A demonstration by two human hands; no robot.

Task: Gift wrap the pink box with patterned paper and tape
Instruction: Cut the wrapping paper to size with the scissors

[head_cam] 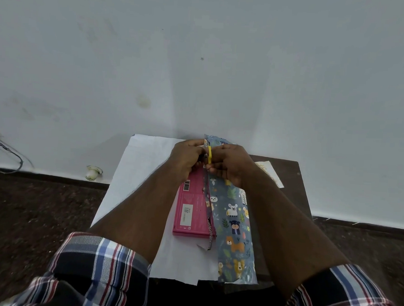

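Paper is the working material: one patterned sheet, judged light, thin and easily torn, lies folded over the right half of one pink box, judged rigid and light, near the counter's centre. At 12 o'clock, the left hand pinches the paper edge; the right hand grips one yellow item, identity uncertain. Grip the paper at its folded edges and steady the box by its long sides.

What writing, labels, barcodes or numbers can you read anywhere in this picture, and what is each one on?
None of it can be read.
Barcode sticker on the pink box: bars show, digits too small.
White label on the pink box: printed lines, blurred.
Paper slip on the dark table: yellowish marks, too blurred.
Patterned paper: animal pictures only, no words visible.
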